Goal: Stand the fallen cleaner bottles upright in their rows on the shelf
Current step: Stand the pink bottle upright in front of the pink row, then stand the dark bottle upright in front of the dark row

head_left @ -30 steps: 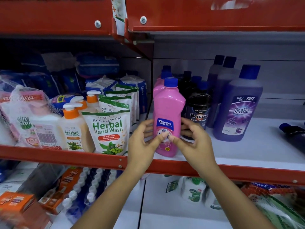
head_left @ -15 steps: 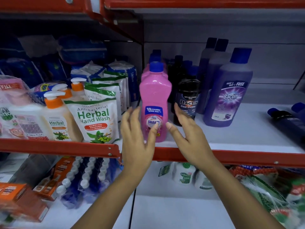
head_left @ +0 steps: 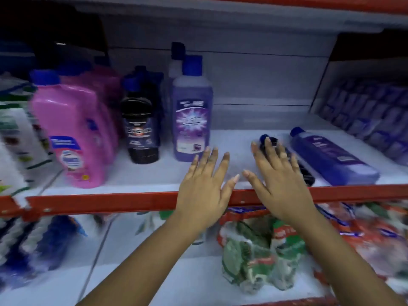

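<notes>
Two bottles lie on their sides on the white shelf (head_left: pixel 234 138): a black bottle (head_left: pixel 305 173) with a blue cap, and a purple bottle (head_left: pixel 331 160) to its right. My right hand (head_left: pixel 280 175) hovers open over the black bottle and hides most of it; whether it touches is unclear. My left hand (head_left: pixel 205 186) is open with spread fingers, above the red shelf lip, holding nothing. Upright on the left stand a pink bottle (head_left: pixel 72 133), a black bottle (head_left: pixel 141 129) and a purple bottle (head_left: pixel 191 115), with more behind them.
A red shelf lip (head_left: pixel 110 202) runs along the front. Hand-wash pouches (head_left: pixel 15 133) sit at the far left. A box of purple packs (head_left: pixel 371 115) stands at the back right. Bagged goods (head_left: pixel 265 250) and blue bottles (head_left: pixel 33 246) fill the shelf below.
Both hands let go of the pink bottle, which now stands upright, and moved right toward the two lying bottles. The view swung right with them.
</notes>
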### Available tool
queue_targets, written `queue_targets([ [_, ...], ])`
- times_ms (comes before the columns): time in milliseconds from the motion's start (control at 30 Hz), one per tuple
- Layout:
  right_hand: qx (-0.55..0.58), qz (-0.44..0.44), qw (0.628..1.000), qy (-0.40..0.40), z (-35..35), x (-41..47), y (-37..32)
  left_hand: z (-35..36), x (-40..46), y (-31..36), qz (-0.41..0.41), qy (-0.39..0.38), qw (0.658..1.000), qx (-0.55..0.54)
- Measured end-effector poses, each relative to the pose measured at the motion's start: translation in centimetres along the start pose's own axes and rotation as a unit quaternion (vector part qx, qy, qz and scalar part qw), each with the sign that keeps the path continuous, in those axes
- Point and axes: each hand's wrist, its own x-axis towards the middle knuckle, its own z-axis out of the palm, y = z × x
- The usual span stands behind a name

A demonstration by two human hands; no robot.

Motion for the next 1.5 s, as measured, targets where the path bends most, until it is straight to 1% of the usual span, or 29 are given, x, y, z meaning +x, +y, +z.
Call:
queue_targets([
  [67, 0.031, 0.035, 0.998, -0.035, -1.1, 0.5, 3.1, 0.7, 2.7, 2.5, -0.008, -0.098, 0.995, -0.025],
  [133, 0.08, 0.077, 0.989, -0.096, -1.7, 1.3, 5.8, 1.1, 5.4, 5.0, -0.034, -0.199, 0.975, -0.096],
  [167, 0.106, 0.097, 0.981, -0.127, -1.9, 1.7, 6.8, 1.1, 6.6, 6.1, -0.046, -0.236, 0.96, -0.142],
  [200, 0.13, 0.114, 0.973, -0.151, -2.1, 2.1, 7.7, 1.4, 7.9, 7.0, -0.058, -0.264, 0.945, -0.184],
  [267, 0.178, 0.127, 0.96, -0.175, -2.4, 2.9, 8.9, 2.4, 9.9, 8.3, -0.099, -0.285, 0.918, -0.256],
  [367, 0.25, 0.14, 0.941, -0.178, -3.1, 3.8, 9.5, 3.2, 12.0, 9.4, -0.168, -0.255, 0.875, -0.375],
  [467, 0.286, 0.18, 0.93, -0.143, -2.9, 4.7, 10.1, 3.1, 12.1, 9.9, -0.24, -0.178, 0.842, -0.45],
  [500, 0.319, 0.197, 0.918, -0.128, -2.6, 4.8, 10.6, 3.2, 12.0, 10.2, -0.257, -0.151, 0.835, -0.462],
  [600, 0.442, 0.227, 0.863, -0.088, -1.9, 4.6, 11.4, 3.8, 11.5, 10.2, -0.257, -0.094, 0.814, -0.513],
  [667, 0.517, 0.228, 0.823, -0.053, -2.1, 4.2, 11.1, 3.7, 11.5, 10.1, -0.254, -0.056, 0.784, -0.564],
  [700, 0.542, 0.221, 0.81, -0.032, -2.2, 4.1, 11.0, 3.5, 11.4, 10.1, -0.248, -0.033, 0.774, -0.582],
  [767, 0.561, 0.193, 0.805, 0.009, -2.5, 3.8, 10.4, 2.7, 11.0, 9.9, -0.223, 0.005, 0.78, -0.585],
  [900, 0.566, 0.15, 0.807, 0.077, -3.0, 2.6, 7.6, 0.8, 9.2, 8.6, -0.163, 0.066, 0.81, -0.56],
  [1033, 0.536, 0.116, 0.826, 0.127, -2.7, 1.8, 2.5, -0.6, 6.0, 6.0, -0.107, 0.136, 0.825, -0.538],
  [1167, 0.553, 0.09, 0.815, 0.146, -1.6, 1.7, -3.6, -2.3, 3.1, 1.4, -0.089, 0.192, 0.831, -0.515],
  [1300, 0.573, 0.074, 0.802, 0.152, -0.1, 2.4, -9.9, -4.5, 0.7, -3.9, -0.088, 0.233, 0.833, -0.494],
  [1400, 0.577, 0.054, 0.801, 0.15, 1.1, 3.0, -14.4, -5.7, -1.1, -7.7, -0.093, 0.259, 0.832, -0.482],
  [1500, 0.581, 0.035, 0.8, 0.145, 2.0, 3.5, -17.6, -6.4, -2.1, -10.8, -0.1, 0.279, 0.838, -0.457],
])
